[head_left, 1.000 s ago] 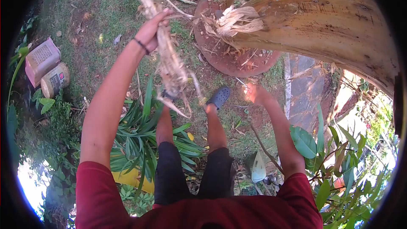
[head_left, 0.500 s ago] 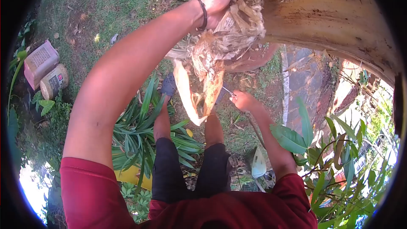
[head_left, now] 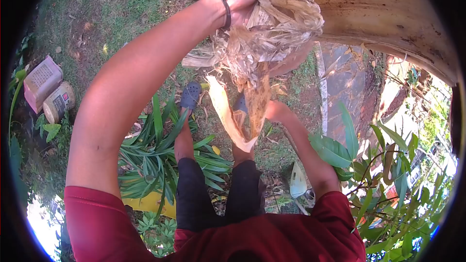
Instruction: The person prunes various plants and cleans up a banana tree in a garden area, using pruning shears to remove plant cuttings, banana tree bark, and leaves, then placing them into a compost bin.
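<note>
My left hand [head_left: 245, 1], with a dark band at the wrist, is closed on a bundle of dry, papery leaves [head_left: 276, 24] beside a thick brown trunk [head_left: 383, 14] at the upper right. Long strips of the dry leaf [head_left: 257, 99] hang down from the bundle. My right hand [head_left: 276, 111] is lower, just right of the hanging strips. Its fingers are mostly hidden behind the strips, and what it holds does not show.
Two containers, a pink one [head_left: 42, 82] and a round one [head_left: 59, 101], lie at the left. Strap-leaved plants [head_left: 160, 150] grow near my legs. A leafy branch [head_left: 335, 151] reaches in at the right, near my right arm. A paved strip [head_left: 342, 87] lies beyond.
The dry bundle has shifted right and its strips have swung right. My right hand has moved slightly left, behind the strips; the thin metal tool seen in it earlier is now hidden.
</note>
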The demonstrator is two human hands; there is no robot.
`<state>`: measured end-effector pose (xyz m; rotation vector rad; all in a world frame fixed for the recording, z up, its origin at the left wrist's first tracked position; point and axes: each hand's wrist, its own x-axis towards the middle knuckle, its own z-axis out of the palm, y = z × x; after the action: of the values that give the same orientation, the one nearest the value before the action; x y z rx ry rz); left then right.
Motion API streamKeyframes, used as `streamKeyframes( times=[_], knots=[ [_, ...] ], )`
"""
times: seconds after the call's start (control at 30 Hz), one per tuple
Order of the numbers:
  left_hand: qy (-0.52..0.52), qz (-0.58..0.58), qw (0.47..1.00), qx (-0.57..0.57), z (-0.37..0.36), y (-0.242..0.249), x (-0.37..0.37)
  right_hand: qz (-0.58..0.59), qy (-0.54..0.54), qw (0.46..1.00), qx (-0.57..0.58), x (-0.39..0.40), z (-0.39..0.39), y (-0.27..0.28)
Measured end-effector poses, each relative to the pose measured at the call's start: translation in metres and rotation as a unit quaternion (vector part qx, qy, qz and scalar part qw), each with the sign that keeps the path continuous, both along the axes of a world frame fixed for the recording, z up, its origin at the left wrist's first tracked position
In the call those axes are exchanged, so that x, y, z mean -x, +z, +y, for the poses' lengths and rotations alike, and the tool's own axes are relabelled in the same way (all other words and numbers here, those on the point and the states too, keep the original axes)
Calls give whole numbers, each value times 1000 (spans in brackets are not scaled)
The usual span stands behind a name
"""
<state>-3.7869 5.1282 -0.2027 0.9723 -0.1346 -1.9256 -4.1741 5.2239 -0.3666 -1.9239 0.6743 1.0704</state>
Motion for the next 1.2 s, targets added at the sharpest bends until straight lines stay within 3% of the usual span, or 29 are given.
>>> streamKeyframes(
  times=[0.1,0.17,0.2,0.23,0.27,0.43,0.5,0.57,0.67,0.7,0.77,0.83,0.9,0.97,1.0,1.03,1.07,1.1,1.2],
  knots=[
    [-23,69,996,52,-8,-32,-3,-68,-16,998,-9,17,8,-35],
    [-9,45,998,36,-10,-34,-4,-57,-163,982,-72,30,20,-70],
    [-29,74,996,27,-9,-31,-8,-54,-168,982,-66,18,17,-52],
    [-50,105,993,16,-11,-24,-8,-25,-59,998,-14,-7,11,-14],
    [-11,-67,993,-98,1,44,3,5,52,998,35,-27,7,14],
    [-23,-40,995,-85,8,28,1,80,17,997,12,-64,1,51],
    [-91,-37,992,-80,10,26,-2,91,7,996,11,-65,0,52],
    [-78,-72,991,-78,20,11,-1,28,-5,999,29,-54,4,39],
    [-189,-151,962,-129,41,-20,-4,44,37,998,30,-42,3,26],
    [-251,-287,919,-104,53,-55,-6,42,38,998,29,-40,1,24],
    [-381,-446,806,-74,72,-45,-8,62,47,997,26,-38,-1,20],
    [-349,-509,783,-80,105,-41,-4,45,39,998,29,-34,-5,20],
    [-412,-561,718,-12,154,-92,-10,31,31,999,31,-30,-4,20],
    [-526,-636,545,147,206,-140,-17,44,13,998,35,-28,-7,19],
    [-331,-596,731,6,220,-141,-14,41,14,998,36,-30,-13,19],
    [-332,-595,732,3,225,-147,-16,46,-10,999,22,-29,-15,21],
    [-172,-348,915,-114,228,-155,-19,50,-35,998,9,-29,-16,23],
    [15,-56,975,-215,218,-145,-21,49,-33,998,7,-27,-18,19],
    [117,74,981,-138,161,-99,-25,57,-31,998,19,-21,-19,11]
  ],
)
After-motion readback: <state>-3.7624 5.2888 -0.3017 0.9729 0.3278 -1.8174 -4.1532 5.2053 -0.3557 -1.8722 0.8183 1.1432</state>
